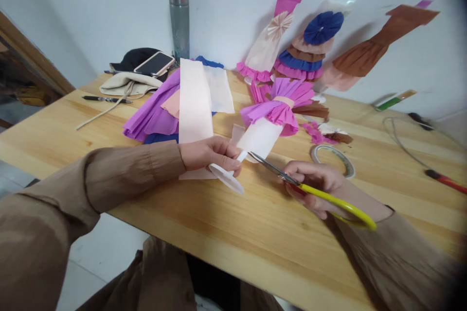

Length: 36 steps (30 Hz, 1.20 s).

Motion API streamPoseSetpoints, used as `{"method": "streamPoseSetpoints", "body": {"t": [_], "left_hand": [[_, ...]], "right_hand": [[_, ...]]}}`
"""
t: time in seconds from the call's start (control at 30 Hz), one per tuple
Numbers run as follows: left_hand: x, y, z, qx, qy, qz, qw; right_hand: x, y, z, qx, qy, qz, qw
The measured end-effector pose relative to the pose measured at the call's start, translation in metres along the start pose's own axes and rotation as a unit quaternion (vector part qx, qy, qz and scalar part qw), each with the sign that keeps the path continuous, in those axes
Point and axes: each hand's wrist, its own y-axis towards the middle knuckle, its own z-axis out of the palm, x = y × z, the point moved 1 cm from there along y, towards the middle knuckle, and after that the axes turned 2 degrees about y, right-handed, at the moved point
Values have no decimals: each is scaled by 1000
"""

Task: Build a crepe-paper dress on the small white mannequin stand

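My left hand point(209, 153) is closed around the stem of a paper doll stand, just above its round white base point(226, 178). The doll point(272, 116) lies tilted on the wooden table point(233, 223), with a white cone body and a purple and pink crepe skirt. My right hand point(315, 187) grips yellow-handled scissors point(317, 193). Their blades point(268, 165) point left toward the bottom edge of the white cone.
Crepe paper sheets in purple, peach and white point(182, 102) lie behind my left hand. A tape roll point(333, 158), finished paper dresses point(295, 43) on the wall, a steel bottle point(178, 17), a phone point(155, 63), a pen point(105, 99) and a red-handled tool point(445, 181) surround them.
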Motion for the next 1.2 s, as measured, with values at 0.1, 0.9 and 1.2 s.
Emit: {"method": "streamPoseSetpoints", "body": {"t": [0.1,0.9,1.2], "left_hand": [[0,0,-1,-7,12,2,1000],[-1,0,3,-5,21,-6,1000],[-5,0,9,-4,16,-7,1000]], "right_hand": [[-3,1,-2,3,-2,-7,1000],[16,-1,10,77,-63,-18,995],[18,0,16,54,-48,-15,997]]}}
